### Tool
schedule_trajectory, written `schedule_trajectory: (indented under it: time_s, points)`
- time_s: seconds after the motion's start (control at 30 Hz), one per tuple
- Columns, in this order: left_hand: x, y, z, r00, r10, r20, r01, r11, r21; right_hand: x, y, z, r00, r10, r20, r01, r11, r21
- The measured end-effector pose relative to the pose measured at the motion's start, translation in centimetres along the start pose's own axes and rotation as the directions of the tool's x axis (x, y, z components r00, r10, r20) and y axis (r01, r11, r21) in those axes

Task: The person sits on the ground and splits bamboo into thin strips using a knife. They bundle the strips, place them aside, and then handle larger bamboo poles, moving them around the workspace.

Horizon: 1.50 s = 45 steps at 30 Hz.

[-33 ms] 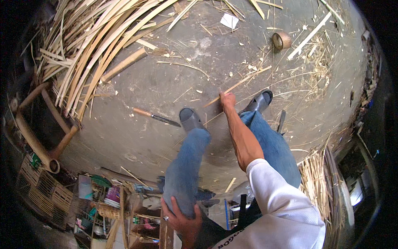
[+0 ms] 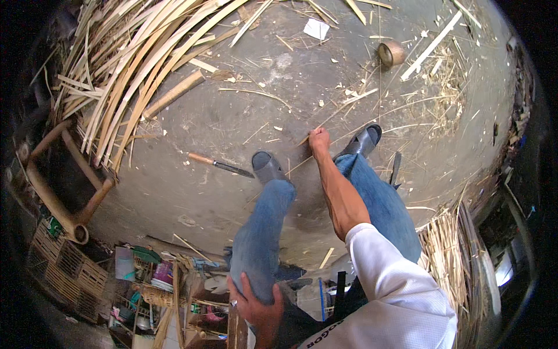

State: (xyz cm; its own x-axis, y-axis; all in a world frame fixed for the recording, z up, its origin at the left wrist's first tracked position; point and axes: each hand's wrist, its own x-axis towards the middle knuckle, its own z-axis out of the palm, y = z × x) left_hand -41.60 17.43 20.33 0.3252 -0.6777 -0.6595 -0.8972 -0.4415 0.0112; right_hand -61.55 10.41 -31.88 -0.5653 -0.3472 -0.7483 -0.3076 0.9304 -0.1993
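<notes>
My right hand (image 2: 319, 140) is closed around a thin bamboo strip (image 2: 336, 118), low over the floor between my feet. A short end of the strip shows left of the fist; the rest slants away to the upper right, toward pale shavings. My left hand (image 2: 260, 311), a ring on one finger, lies with fingers spread on my left thigh, holding nothing. Left of my left foot, a wooden-handled knife (image 2: 221, 165) rests on the floor. Beside my right foot is a dark blade-like piece (image 2: 396, 168).
Long split bamboo strips (image 2: 152, 64) heap at the far left, beside a bamboo pole piece (image 2: 174, 95). A bamboo frame (image 2: 58, 192) stands left. A short bamboo cup (image 2: 391, 53) lies beyond my right foot. A bundle of strips (image 2: 444, 256) sits at right; cluttered shelves (image 2: 174, 302) stand lower left.
Less of the bamboo strip sticks out left of my right fist, and the strip looks narrower. The view has shifted slightly. My left hand stays on the thigh.
</notes>
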Motion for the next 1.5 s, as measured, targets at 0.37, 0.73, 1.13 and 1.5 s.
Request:
schedule_trajectory:
  time_s: [0.37,0.73,1.13,1.5]
  points:
    - [-2.7,5.2,-0.7,0.958,-0.114,0.262,0.158,0.975,-0.154,-21.2,-9.6,-27.9,0.699,-0.396,0.596,-0.207,0.686,0.698]
    - [-2.8,27.3,-19.7,0.849,0.416,0.325,0.305,0.116,-0.945,-33.8,-11.0,-61.2,0.262,-0.333,0.906,0.218,0.935,0.281]
    - [-3.9,50.3,-28.9,0.873,0.486,0.043,0.137,-0.159,-0.978,-29.1,-19.1,-79.0,0.544,-0.564,0.622,0.275,0.820,0.502]
    - [9.2,74.7,-30.6,0.294,0.899,0.325,0.649,0.062,-0.758,-19.6,-34.1,-100.4,0.645,-0.675,0.359,-0.258,0.251,0.933]
